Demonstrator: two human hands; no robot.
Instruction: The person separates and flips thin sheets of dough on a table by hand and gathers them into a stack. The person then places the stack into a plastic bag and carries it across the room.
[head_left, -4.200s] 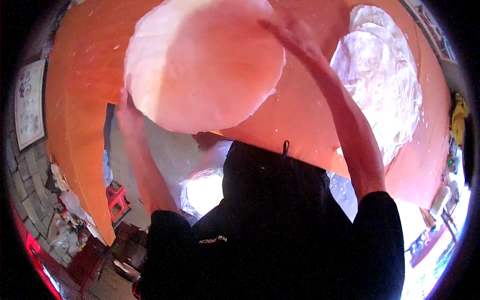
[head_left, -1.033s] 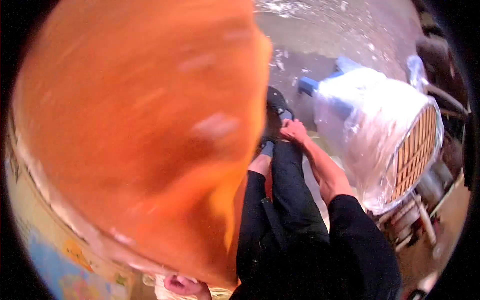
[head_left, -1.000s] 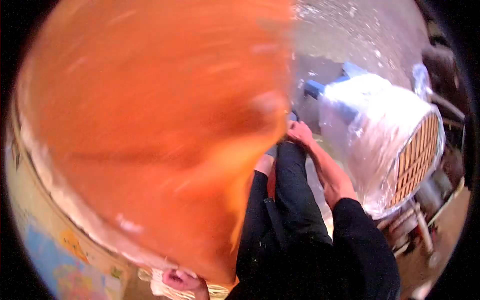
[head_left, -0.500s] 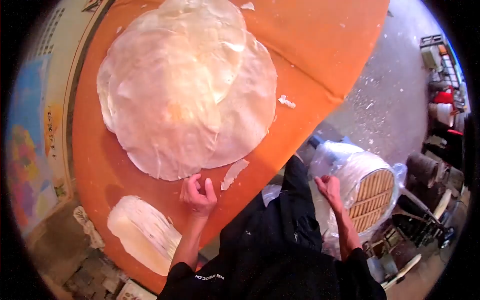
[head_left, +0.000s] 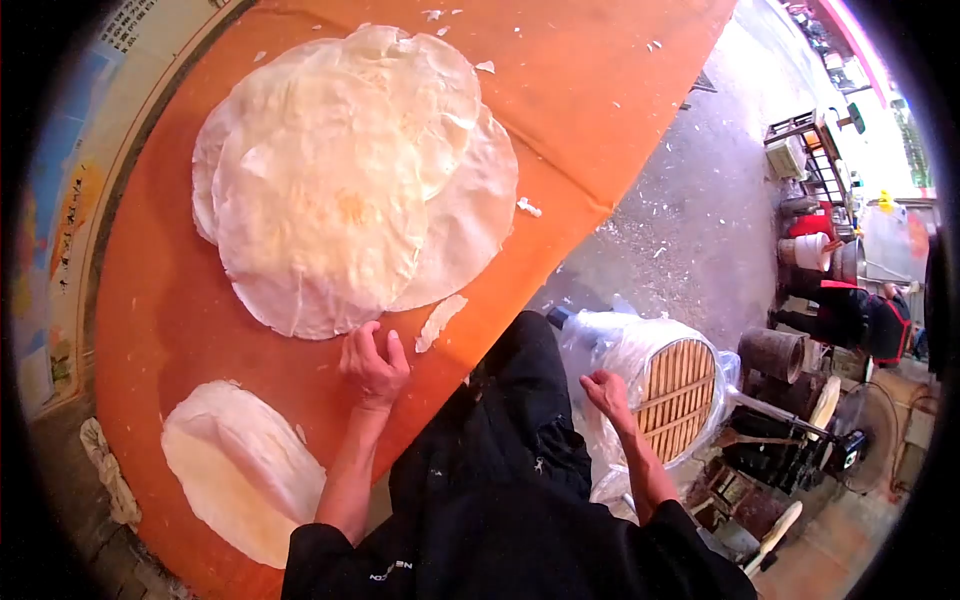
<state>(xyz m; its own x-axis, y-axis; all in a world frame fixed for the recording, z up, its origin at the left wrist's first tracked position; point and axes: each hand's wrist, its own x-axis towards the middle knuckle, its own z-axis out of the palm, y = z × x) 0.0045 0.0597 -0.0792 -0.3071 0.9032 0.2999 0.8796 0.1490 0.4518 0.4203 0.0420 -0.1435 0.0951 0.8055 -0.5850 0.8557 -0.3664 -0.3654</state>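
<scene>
A stack of thin, round, pale flatbread sheets (head_left: 330, 180) lies on the orange tabletop (head_left: 560, 110). At the stack's near edge is my left hand (head_left: 375, 368), its fingers loosely bent and the thumb apart, with nothing seen in it. The fingertips are close to the sheet's rim; whether they touch it I cannot tell. A torn strip of flatbread (head_left: 440, 323) lies just right of that hand. Below it on the left rests a folded flatbread (head_left: 240, 470). My right hand (head_left: 606, 393) is closed in a fist beside a round slatted rack (head_left: 678, 395) wrapped in clear plastic.
Small flatbread crumbs (head_left: 529, 207) dot the table. A grey floor (head_left: 660, 230) runs along its right edge. Farther right stand a white bucket (head_left: 810, 250), a fan (head_left: 868, 435) and a person in dark clothes (head_left: 865, 318). A crumpled cloth (head_left: 108, 475) hangs at the left edge.
The view has shifted, so the table and stack appear farther left and more of the right side shows. Both hands keep nearly the same pose. The folded flatbread looks more spread out.
</scene>
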